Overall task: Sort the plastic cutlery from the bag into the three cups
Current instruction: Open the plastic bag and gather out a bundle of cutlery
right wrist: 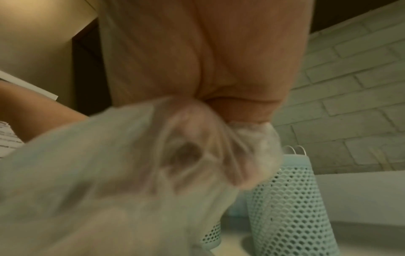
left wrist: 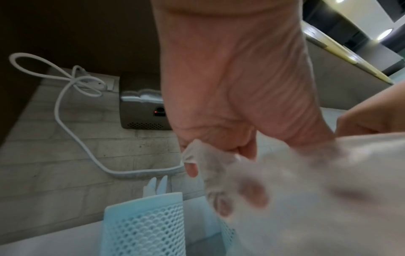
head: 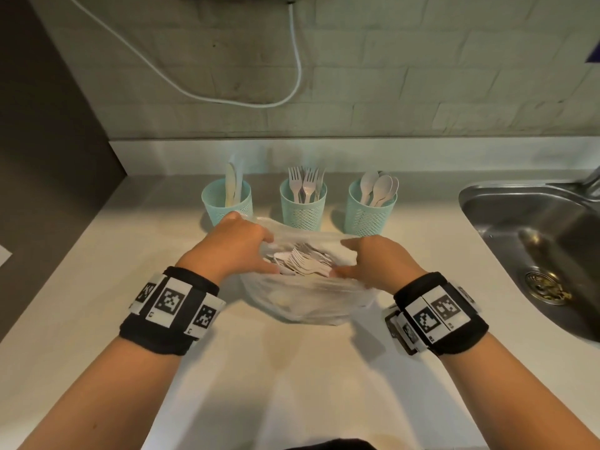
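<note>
A clear plastic bag [head: 302, 303] of white plastic cutlery [head: 302, 263] lies on the counter in front of three teal mesh cups. My left hand [head: 242, 246] grips the bag's left rim [left wrist: 203, 155], fingers curled into the film. My right hand [head: 367, 259] grips the right rim [right wrist: 197, 138] the same way, so the mouth is held wide. The left cup [head: 227, 203] holds knives, the middle cup [head: 303, 204] forks, the right cup [head: 370, 207] spoons. In the left wrist view the knife cup [left wrist: 142, 225] stands close below my fingers; in the right wrist view the spoon cup [right wrist: 291, 204] stands just behind the bag.
A steel sink [head: 532, 241] is set into the counter [head: 292, 368] at the right. A white cable [head: 297, 69] hangs on the brick wall behind the cups, below a grey wall unit [left wrist: 142, 110]. A dark panel [head: 48, 141] borders the counter on the left.
</note>
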